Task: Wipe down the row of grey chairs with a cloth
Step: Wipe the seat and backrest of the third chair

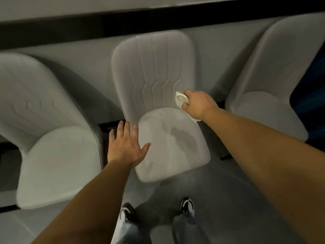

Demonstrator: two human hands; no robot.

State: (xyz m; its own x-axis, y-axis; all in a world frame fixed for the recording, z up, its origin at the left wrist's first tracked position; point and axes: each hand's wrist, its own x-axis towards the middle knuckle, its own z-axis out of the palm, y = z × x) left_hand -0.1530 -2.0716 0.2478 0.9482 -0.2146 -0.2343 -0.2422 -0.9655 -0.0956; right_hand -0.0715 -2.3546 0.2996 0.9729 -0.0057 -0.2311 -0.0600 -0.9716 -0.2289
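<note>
Shoes (187, 206) are standing on grey floor below the middle chair (173, 145). The left hand (125, 144) is spreading flat at its seat edge; the right hand (197, 103) is clutching a cloth (181, 100) against the backrest's lower right.

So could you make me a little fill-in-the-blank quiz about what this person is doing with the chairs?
1. The white cloth is held in the person's ____ hand.
2. The left hand lies with its fingers ____ at the edge of the middle chair.
3. The number of grey chairs in view is ____.
4. The cloth is at the chair's ____ side, where backrest meets seat.

Missing words: right; spread open; three; right
</note>
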